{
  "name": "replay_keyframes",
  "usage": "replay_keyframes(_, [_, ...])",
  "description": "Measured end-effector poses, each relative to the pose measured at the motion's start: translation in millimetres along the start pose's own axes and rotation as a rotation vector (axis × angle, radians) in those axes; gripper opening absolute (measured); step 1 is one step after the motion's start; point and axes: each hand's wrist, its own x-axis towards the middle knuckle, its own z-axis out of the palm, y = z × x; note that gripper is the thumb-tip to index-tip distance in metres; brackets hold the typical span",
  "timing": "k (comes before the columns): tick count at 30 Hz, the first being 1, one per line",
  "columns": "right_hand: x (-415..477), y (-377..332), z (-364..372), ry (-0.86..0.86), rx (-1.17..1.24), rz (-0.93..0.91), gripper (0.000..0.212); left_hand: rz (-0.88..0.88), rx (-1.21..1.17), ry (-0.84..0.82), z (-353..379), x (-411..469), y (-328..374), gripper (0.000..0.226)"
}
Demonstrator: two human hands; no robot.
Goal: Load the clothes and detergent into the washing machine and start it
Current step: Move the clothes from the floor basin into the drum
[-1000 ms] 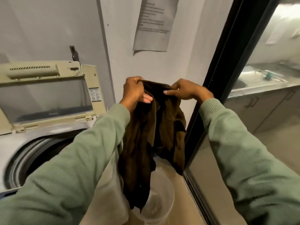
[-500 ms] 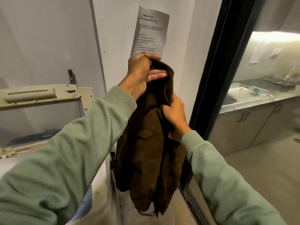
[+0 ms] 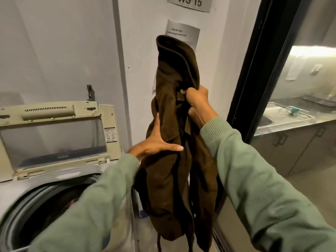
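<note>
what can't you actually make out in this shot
- Inside of the drum, head view: dark, motion-blurred, partly covered by the left sleeve.
- Small print on the notice: too small, lower part behind the brown garment.
- Garment's lowest ends: cut off by the bottom edge.
- Right hand: fingertips mostly buried in the cloth it grips.

We face a pale grey wall [image 3: 63, 42] with a sign [image 3: 190, 2] reading WS 15 at its top edge and a printed sheet [image 3: 183, 32] below. To the right we see a black frame [image 3: 254, 70] holding glass. Beyond it lie a steel surface [image 3: 291, 122] with a sink, cabinets [image 3: 291, 151] beneath, a pale floor [image 3: 318, 188] and a warm light strip [image 3: 312, 50].
</note>
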Motion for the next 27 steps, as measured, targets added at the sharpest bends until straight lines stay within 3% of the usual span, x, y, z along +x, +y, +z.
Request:
replay_keyframes(3, [-16,-2,15,-0.012,0.153,0.092,0.046,0.116,-0.273,0.295,36,21,6,0.131])
replay_keyframes(6, [-25,1,15,-0.009,0.274,0.216,0.042,0.062,-0.306,0.605,42,29,12,0.105])
replay_keyframes(9, [-24,-12,-6,-0.039,0.246,0.218,0.040,-0.017,-0.158,0.714,37,33,11,0.087])
replay_keyframes(11, [-16,-22,-29,-0.012,0.156,0.149,0.058,0.004,-0.021,0.709,31,35,14,0.077])
replay_keyframes(14, [1,-28,-65,0.248,-0.202,-0.138,0.108,0.035,0.164,0.703,21,39,22,0.068])
replay_keyframes(16, [7,-35,-82,0.413,-0.629,-0.523,0.111,0.053,0.253,0.671,20,43,29,0.067])
replay_keyframes(17, [11,-37,-88,0.414,-0.805,-0.694,0.107,0.072,0.294,0.650,20,44,33,0.067])
replay_keyframes(19, [19,-40,-99,0.207,-1.048,-0.847,0.104,0.109,0.359,0.619,18,46,38,0.067])
replay_keyframes(21, [26,-35,-110,0.002,-1.183,-0.806,0.116,0.125,0.393,0.599,14,47,42,0.070])
replay_keyframes(25, [31,-2,-128,-0.187,-1.471,-0.537,0.135,0.155,0.307,0.592,-2,47,56,0.076])
replay_keyframes(27, [24,28,-126,-0.399,-1.414,-0.329,0.133,0.179,0.167,0.637,-11,51,68,0.076])
